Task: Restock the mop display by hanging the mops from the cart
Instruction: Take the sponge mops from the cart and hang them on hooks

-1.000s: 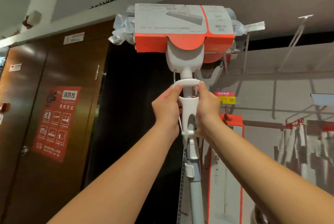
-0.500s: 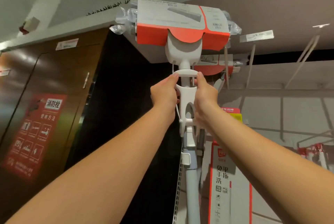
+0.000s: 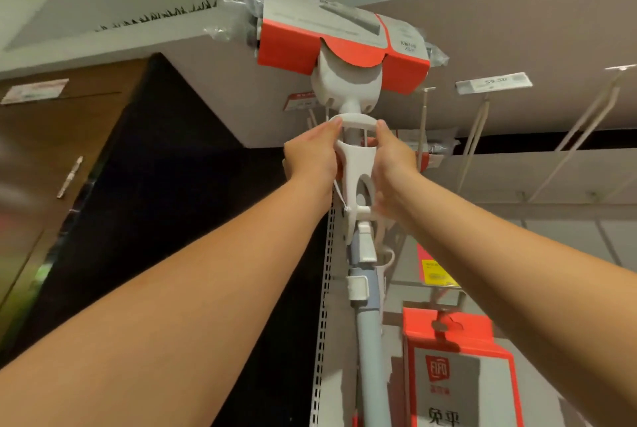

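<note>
1. Far left, I'm seeing a brown door [image 3: 51, 168] beside a dark panel [image 3: 172, 202].
2. My left hand [image 3: 312, 158] is curling round the white frame of the mop [image 3: 346, 89].
3. The mop is standing upright, head near the ceiling, partly covering a perforated upright [image 3: 324, 289].
4. My right hand [image 3: 393, 164] is gripping the frame's other side.
5. Display hooks [image 3: 477, 137] and a price tag [image 3: 493, 82] are hanging rightward, a red box [image 3: 458, 375] below.

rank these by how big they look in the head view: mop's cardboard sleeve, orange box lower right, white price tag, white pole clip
1. cardboard sleeve and orange box: close, and the frame's bottom edge cuts the box off, so unranked
2. white price tag
3. white pole clip
</note>
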Available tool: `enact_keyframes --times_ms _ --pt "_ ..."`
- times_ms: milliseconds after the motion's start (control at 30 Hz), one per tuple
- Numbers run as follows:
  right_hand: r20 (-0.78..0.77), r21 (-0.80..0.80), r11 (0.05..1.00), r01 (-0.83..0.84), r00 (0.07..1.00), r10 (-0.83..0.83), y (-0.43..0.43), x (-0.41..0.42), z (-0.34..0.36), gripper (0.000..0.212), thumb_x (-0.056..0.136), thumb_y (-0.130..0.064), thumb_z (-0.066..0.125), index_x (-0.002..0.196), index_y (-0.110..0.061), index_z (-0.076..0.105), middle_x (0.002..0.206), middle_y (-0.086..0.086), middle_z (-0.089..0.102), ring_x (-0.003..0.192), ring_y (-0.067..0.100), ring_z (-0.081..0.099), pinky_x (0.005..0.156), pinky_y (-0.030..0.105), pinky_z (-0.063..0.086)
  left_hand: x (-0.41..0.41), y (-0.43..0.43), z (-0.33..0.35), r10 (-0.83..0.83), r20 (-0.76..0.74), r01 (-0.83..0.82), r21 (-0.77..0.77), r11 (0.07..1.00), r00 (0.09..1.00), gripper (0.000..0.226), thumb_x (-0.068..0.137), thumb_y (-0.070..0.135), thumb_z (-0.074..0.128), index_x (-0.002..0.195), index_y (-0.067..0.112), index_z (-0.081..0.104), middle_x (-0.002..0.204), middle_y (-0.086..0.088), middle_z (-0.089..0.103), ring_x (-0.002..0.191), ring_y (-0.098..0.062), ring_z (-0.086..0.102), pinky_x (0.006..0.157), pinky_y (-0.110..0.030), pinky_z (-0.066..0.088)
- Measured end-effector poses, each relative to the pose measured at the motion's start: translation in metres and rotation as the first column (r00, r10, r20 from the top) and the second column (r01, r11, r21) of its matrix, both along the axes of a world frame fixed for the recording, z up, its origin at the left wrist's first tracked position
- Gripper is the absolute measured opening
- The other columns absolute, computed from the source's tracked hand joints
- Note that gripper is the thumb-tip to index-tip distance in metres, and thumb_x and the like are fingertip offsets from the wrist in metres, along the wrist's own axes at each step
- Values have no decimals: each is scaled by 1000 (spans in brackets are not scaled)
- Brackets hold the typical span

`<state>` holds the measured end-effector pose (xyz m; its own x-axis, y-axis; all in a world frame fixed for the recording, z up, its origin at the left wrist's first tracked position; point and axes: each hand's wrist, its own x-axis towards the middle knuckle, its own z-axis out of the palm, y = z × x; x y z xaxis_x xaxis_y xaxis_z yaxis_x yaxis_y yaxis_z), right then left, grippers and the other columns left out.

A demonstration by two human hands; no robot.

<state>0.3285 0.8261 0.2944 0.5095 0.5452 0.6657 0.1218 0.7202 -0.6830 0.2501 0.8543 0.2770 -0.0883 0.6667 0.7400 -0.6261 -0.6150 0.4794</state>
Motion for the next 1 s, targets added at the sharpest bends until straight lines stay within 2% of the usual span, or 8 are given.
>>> enact_keyframes --times_ms 167,400,500,667,767,833,900,1000 --pt "38 26 997 69 997 -70 25 11 25 42 93 -51 48 100 -13 64 77 8 68 59 23 61 59 28 47 14 33 23 -7 24 6 49 999 1000 19 86 33 68 100 23 74 89 1 74 80 -17 70 79 -36 58" --pt "19 58 990 126 992 -128 50 35 45 39 95 -50 48 92 -14 63 78 7 67 60 22 60 59 28 47 38 62 46 -30 3 30 82 996 1000 9 85 36 68 90 29 73 92 1 74 87 -23 69 86 -42 56" --pt "-17 61 984 169 986 -169 59 47 49 41 93 -52 49 104 -15 63 87 8 68 67 23 62 66 31 50 51 72 52 -27 -26 30 101 994 999 7 85 36 68 83 31 72 90 0 74 87 -24 69 86 -42 56" --pt "-77 67 978 197 979 -191 69 59 53 40 94 -51 48 104 -14 60 78 7 65 60 20 58 56 27 45 66 84 63 -102 -48 107 121 987 994 21 89 29 66 106 20 73 94 -3 73 80 -21 68 77 -33 58" --pt "-101 70 974 214 973 -206 72 62 56 38 96 -49 47 103 -14 59 71 4 61 53 18 55 49 24 39 73 91 68 -137 -60 144 123 982 989 21 89 30 66 105 18 73 89 -5 71 73 -21 65 65 -30 56" --pt "-117 64 973 220 970 -212 75 62 57 36 96 -49 47 100 -15 58 70 3 60 51 16 53 46 22 36 76 99 71 -158 -82 166 114 979 984 22 88 32 67 104 18 73 85 -4 70 72 -21 66 69 -34 57" --pt "-142 69 973 220 968 -209 80 63 57 35 95 -48 48 100 -15 59 71 2 61 52 16 53 47 23 37 78 103 72 -183 -99 193 106 975 978 21 88 33 67 101 18 73 80 -3 69 70 -22 66 70 -35 57" --pt "-170 85 974 209 967 -192 89 67 57 35 94 -47 51 104 -14 61 81 4 65 57 18 57 51 26 43 80 110 72 -181 -117 193 98 976 976 21 89 33 66 100 17 73 70 -1 62 57 -17 58 58 -27 49"
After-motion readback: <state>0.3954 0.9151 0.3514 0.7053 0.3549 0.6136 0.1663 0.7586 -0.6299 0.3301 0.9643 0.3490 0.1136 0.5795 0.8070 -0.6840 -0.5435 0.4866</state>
